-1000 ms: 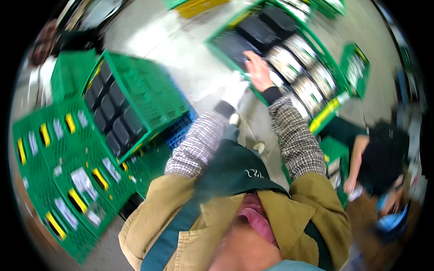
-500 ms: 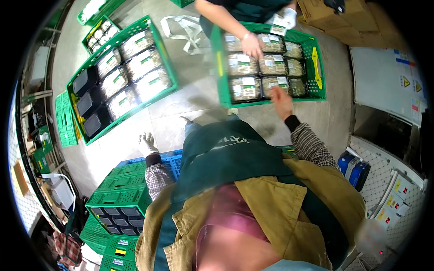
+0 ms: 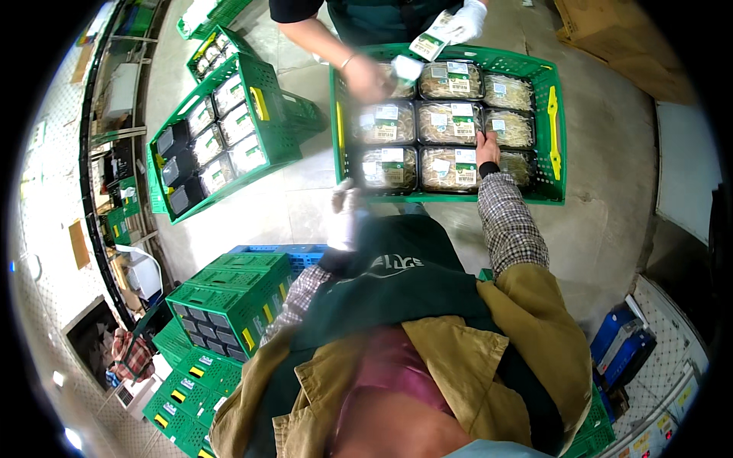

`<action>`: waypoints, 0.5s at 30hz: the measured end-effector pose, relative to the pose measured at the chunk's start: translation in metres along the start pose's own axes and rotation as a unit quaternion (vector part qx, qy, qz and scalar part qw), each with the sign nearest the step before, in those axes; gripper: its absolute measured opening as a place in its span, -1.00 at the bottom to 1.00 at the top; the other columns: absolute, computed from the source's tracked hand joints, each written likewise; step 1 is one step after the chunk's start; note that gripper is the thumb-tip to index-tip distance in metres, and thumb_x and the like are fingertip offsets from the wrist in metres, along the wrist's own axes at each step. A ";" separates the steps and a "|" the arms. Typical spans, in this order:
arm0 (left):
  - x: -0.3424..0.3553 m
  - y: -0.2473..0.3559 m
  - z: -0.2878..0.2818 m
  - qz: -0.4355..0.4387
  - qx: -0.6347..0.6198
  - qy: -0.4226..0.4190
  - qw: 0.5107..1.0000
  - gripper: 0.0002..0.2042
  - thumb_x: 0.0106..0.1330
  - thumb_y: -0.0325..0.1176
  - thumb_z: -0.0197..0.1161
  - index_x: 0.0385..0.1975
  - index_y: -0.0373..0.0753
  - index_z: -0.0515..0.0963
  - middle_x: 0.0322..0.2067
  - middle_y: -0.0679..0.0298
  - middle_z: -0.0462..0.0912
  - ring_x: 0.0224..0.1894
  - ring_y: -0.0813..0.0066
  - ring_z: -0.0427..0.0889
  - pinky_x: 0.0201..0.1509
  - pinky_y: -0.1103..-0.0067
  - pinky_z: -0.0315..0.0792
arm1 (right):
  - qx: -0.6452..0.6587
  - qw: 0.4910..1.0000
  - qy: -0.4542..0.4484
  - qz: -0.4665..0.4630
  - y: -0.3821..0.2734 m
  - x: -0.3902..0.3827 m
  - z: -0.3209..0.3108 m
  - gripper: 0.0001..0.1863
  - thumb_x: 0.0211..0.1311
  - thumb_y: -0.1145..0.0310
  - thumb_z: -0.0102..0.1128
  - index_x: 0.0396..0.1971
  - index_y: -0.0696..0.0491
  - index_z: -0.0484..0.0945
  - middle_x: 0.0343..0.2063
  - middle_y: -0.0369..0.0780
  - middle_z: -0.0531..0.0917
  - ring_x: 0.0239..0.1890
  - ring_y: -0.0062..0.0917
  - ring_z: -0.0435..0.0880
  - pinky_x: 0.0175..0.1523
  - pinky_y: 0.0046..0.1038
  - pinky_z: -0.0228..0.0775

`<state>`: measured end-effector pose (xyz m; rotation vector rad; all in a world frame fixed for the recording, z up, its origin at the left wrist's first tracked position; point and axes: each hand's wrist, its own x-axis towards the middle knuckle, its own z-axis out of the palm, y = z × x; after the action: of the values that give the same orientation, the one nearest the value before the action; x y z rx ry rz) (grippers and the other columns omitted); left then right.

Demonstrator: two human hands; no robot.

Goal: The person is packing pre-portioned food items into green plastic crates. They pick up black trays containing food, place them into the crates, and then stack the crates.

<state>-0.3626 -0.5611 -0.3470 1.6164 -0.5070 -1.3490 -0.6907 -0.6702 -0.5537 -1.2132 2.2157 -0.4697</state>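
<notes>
We press our right hand (image 3: 486, 146) fingers flat on the sprout packs (image 3: 450, 166) in the green crate (image 3: 556, 114), gently, while our gloved left hand (image 3: 345, 204) hangs blurred, its grip unclear.

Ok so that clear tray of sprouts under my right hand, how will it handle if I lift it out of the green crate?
The clear tray under your right hand probably feels light, since it holds only thin pale sprouts. Its film-covered top looks smooth, so it may be slippery. It sits packed against neighbouring trays in the green crate, so it likely won't slide or tip until lifted.

Head camera looks steeply down, close above a green crate (image 3: 447, 122).
</notes>
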 end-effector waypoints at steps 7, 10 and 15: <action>0.064 -0.054 0.123 -0.116 0.010 -0.151 0.982 -0.73 0.19 -0.41 0.09 -0.13 -0.33 0.38 -0.33 0.21 0.53 -0.35 0.45 0.55 -0.23 0.62 0.46 | -0.075 0.967 0.179 -0.165 -0.021 -0.017 -0.126 -0.75 0.19 0.16 -0.05 -0.41 0.06 0.36 -0.51 -0.01 0.55 -0.47 -0.08 0.53 -0.40 -0.14 0.35; 0.145 -0.099 0.197 -0.233 -0.209 -0.153 0.938 -0.66 0.26 -0.38 0.00 0.02 -0.26 0.24 -0.15 0.14 0.41 -0.14 0.27 0.46 -0.04 0.44 0.38 | -0.091 0.970 0.198 -0.107 -0.020 -0.039 -0.226 -0.73 0.22 0.17 -0.08 -0.34 0.10 0.37 -0.45 -0.04 0.55 -0.39 -0.12 0.52 -0.33 -0.21 0.32; 0.280 -0.129 0.228 -0.230 -0.295 -0.063 0.925 -0.74 0.28 -0.31 -0.03 -0.09 -0.26 0.31 -0.18 0.12 0.46 -0.11 0.27 0.46 -0.05 0.34 0.40 | -0.134 0.946 0.263 -0.131 -0.040 -0.093 -0.308 -0.74 0.22 0.25 0.01 -0.27 0.14 0.35 -0.51 -0.02 0.51 -0.45 -0.20 0.52 -0.38 -0.32 0.34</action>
<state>-0.5176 -0.8099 -0.5946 1.1775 0.2259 -1.7479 -0.8178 -0.6017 -0.2636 -1.6983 2.6380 -0.6778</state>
